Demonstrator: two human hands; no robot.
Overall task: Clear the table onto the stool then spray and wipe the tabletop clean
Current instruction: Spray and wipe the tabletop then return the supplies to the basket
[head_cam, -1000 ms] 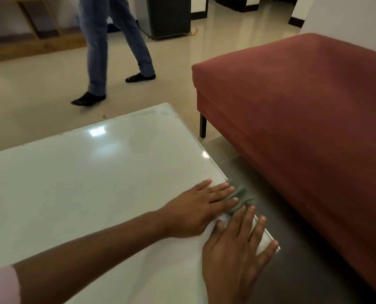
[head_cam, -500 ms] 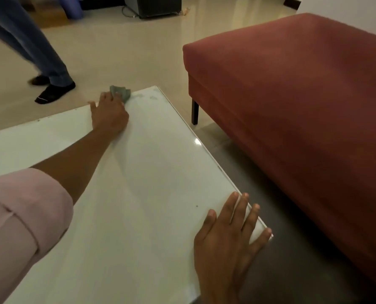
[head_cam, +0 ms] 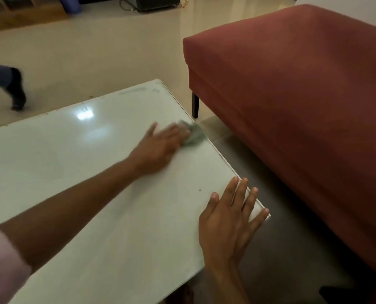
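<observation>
The white glossy tabletop [head_cam: 77,150] fills the lower left of the head view. My left hand [head_cam: 160,148] lies flat on it near the right edge, fingers pressing a small grey-green cloth [head_cam: 194,134] against the surface; the hand is motion-blurred. My right hand [head_cam: 228,220] rests flat with spread fingers on the table's near right corner, fingertips over the edge. A tiny brown speck [head_cam: 199,190] lies on the surface just left of my right hand.
A red upholstered sofa [head_cam: 303,106] with a black leg [head_cam: 195,105] stands close along the table's right side, a narrow dark floor gap between. Another person's dark-socked foot [head_cam: 17,88] moves on the beige floor at far left. A dark cabinet [head_cam: 152,2] stands at the back.
My left hand has swept the cloth from the far corner back along the right edge toward me. My right hand stayed on the near corner. The other person's foot moved further left.
</observation>
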